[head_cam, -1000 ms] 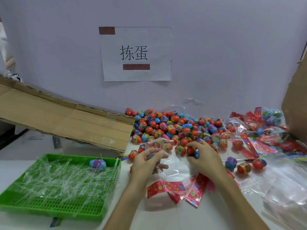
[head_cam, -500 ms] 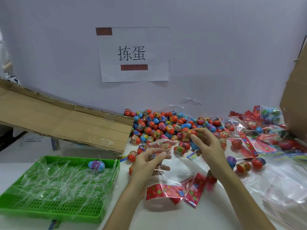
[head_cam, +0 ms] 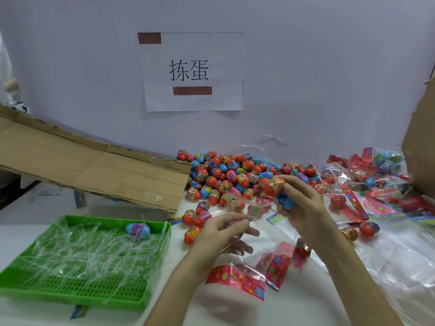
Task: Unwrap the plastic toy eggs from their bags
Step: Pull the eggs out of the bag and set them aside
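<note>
- Table point(head_cam: 294, 309) — front left: tray point(head_cam: 82, 288) holding plastic strips point(head_cam: 82, 252), with a lone egg point(head_cam: 138, 229) in its far right corner.
- Behind the tray: cardboard sheet point(head_cam: 89, 170).
- Centre rear, against the wall point(head_cam: 317, 78): egg pile point(head_cam: 226, 175); paper sign point(head_cam: 193, 71) on the wall above.
- Right rear: filled bags point(head_cam: 376, 165) beside a cardboard box point(head_cam: 421, 142).
- Right front: flat bags point(head_cam: 412, 267).
- Before the pile — left hand point(head_cam: 221, 234) pinching a clear bag point(head_cam: 235, 280); right hand point(head_cam: 303, 208) beside it, gripping a held egg point(head_cam: 273, 187).
</note>
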{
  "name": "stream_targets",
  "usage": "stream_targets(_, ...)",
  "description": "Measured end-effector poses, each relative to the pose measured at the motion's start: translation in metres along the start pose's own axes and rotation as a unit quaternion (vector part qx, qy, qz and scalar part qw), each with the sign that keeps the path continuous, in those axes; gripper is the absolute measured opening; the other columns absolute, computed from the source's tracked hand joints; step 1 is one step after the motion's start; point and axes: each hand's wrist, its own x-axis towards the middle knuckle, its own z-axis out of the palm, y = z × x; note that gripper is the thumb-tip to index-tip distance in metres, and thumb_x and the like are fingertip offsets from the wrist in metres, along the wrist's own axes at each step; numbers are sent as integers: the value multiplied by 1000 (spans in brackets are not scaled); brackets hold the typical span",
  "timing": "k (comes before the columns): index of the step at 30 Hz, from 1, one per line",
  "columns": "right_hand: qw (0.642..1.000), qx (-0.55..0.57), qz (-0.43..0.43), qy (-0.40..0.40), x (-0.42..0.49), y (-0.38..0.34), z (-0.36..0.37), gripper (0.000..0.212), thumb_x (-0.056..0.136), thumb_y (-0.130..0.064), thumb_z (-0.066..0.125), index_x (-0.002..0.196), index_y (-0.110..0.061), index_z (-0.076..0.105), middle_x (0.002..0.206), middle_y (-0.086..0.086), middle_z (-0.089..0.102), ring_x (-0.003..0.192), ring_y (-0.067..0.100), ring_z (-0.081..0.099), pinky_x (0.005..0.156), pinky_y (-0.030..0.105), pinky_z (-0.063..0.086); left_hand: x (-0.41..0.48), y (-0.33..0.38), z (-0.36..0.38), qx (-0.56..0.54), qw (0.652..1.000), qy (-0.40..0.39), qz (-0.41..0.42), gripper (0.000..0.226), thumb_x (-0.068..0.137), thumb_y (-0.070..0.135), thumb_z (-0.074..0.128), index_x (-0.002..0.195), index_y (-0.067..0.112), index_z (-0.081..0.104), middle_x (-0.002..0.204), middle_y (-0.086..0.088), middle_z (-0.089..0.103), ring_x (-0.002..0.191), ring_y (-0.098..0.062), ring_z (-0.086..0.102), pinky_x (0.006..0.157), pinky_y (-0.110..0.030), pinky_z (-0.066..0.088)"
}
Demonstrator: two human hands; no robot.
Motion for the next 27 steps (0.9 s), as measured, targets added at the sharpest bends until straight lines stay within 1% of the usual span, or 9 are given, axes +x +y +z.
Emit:
stream_targets(5,982,-181,32,41,0,8,2,20,86,-31,69,101,-21,79,94,1,74,72,8,62,57,21,46,-3,3,0,19,998,-55,-6,22,90,42,71,108,31,77,112,-8,77,79,-27,74,77,-32,59)
stream_targets(8,985,-166,55,9,-2,7,5,29,81,-33,70,104,-16,77,91,-1,74,71,4,63,56,20,47,-3,3,0,30,997,-67,-6,21,91,43,71,109,34,76,114,-7,77,81,-26,74,77,-33,60)
stream_targets(11,990,-138,31,2,-3,3,7,27,80,-34,71,102,-19,78,94,0,73,78,6,66,60,20,50,-3,2,0,32,998,-54,-7,22,91,43,71,109,32,76,113,-6,77,79,-24,74,74,-29,58)
stream_targets(14,996,-73,1,46,-1,2,1,24,76,-37,74,97,-26,79,103,2,73,95,17,66,79,32,49,-2,1,-1,33,998,-46,-6,20,91,42,70,108,32,76,113,-5,77,78,-23,75,76,-30,59)
stream_targets(16,995,-83,7,60,-1,0,-3,26,77,-37,74,100,-25,79,107,5,73,100,24,65,86,40,47,-2,2,-1,31,998,-51,-1,20,91,42,70,109,32,76,114,-5,77,79,-23,75,74,-29,58)
stream_targets(19,984,-172,28,30,0,1,-3,23,79,-38,72,98,-26,80,97,4,74,83,19,63,68,30,47,-3,3,-1,34,997,-65,12,26,91,43,72,113,30,75,114,-6,77,81,-25,75,71,-27,57)
stream_targets(21,984,-175,44,-8,-1,2,0,23,78,-40,73,96,-27,80,93,1,73,75,11,63,58,22,45,-3,2,-1,41,997,-64,13,28,93,41,71,116,26,73,114,-6,77,82,-25,75,72,-27,57)
stream_targets(24,986,-151,62,-40,0,1,0,26,77,-41,84,96,-24,80,94,2,72,80,11,66,60,19,48,-1,0,-2,52,997,-52,11,29,95,37,70,120,23,71,112,-6,78,81,-25,76,72,-27,58)
stream_targets(27,983,-158,70,-56,-1,0,0,22,79,-34,75,97,-22,80,92,5,71,79,17,61,58,23,44,-2,0,-2,61,997,-49,13,26,95,36,70,118,24,72,111,-5,78,81,-25,76,71,-26,58)
